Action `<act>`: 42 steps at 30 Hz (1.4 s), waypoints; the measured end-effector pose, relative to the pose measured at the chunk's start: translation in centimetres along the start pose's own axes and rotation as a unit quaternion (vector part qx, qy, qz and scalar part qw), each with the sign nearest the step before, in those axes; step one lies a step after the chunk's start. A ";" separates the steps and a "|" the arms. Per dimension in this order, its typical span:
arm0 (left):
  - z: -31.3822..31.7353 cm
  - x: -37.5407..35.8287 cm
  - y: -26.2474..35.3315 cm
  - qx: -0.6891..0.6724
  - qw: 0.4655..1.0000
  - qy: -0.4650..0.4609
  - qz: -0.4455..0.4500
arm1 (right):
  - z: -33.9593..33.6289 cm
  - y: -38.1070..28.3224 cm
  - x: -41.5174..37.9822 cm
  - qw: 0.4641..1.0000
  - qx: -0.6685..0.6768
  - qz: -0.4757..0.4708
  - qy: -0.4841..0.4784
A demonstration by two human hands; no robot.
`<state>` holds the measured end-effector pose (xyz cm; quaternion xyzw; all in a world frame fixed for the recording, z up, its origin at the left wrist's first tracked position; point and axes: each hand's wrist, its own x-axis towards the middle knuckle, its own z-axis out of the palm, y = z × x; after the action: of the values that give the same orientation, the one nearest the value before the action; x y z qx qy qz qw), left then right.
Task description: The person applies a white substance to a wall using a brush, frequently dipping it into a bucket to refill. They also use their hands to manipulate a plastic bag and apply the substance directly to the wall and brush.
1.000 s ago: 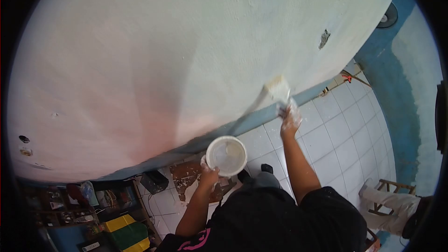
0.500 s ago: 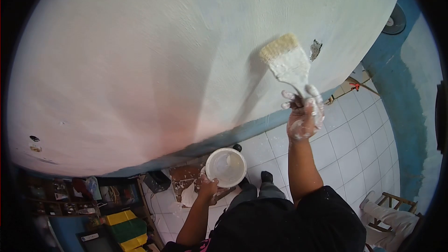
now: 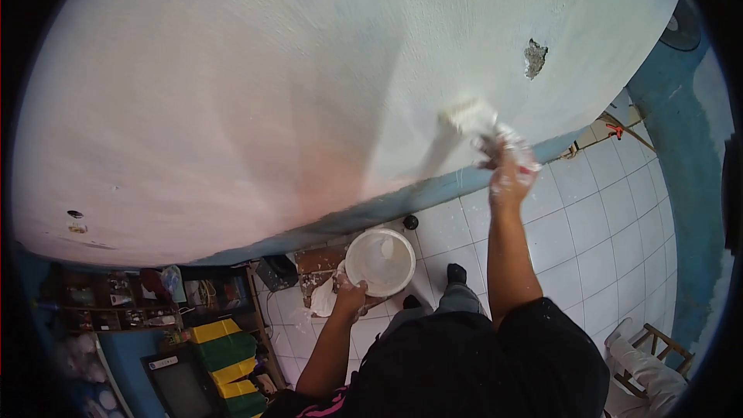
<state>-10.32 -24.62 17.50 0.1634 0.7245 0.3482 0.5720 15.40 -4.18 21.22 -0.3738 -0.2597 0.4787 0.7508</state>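
Note:
My right hand [image 3: 511, 162], smeared with white paint, grips a wide paintbrush [image 3: 469, 116] by its handle. The brush is blurred, its pale bristles close against the wall [image 3: 333, 70], which is white above and pinkish lower down. A dark, chipped hole [image 3: 535, 59] shows in the wall above and right of the brush. Low on the left, my left hand [image 3: 350, 296] is closed on the rim of a white bucket [image 3: 380, 262]. Inside it sits some whitish paint.
A wooden shelf unit [image 3: 124, 311] with many small items stands at lower left, next to a green and yellow cloth [image 3: 226, 356]. White tiles [image 3: 573, 240] cover the floor. Another person's leg [image 3: 646, 371] appears beside a wooden stool [image 3: 664, 350] at lower right.
The brush in my right hand has moved down the wall, away from the chipped hole. My view has shifted slightly. My left hand keeps its hold on the bucket.

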 end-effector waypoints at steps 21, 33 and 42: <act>-9.0 2.9 -2.8 0.006 0.995 -0.094 0.032 | 3.6 0.9 -4.4 0.997 0.014 -0.070 0.042; -18.7 1.9 -5.2 -0.044 0.992 -0.117 0.032 | -1.9 20.9 -10.6 0.980 -0.190 -0.006 0.062; -23.8 0.7 -3.6 -0.047 0.985 -0.118 0.120 | 21.3 -4.6 -13.5 0.973 0.020 -0.214 -0.087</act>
<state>-32.40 -34.33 16.96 0.2615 0.6097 0.4262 0.6150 -3.58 -11.09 37.00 -0.2513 -0.3884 0.3423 0.8178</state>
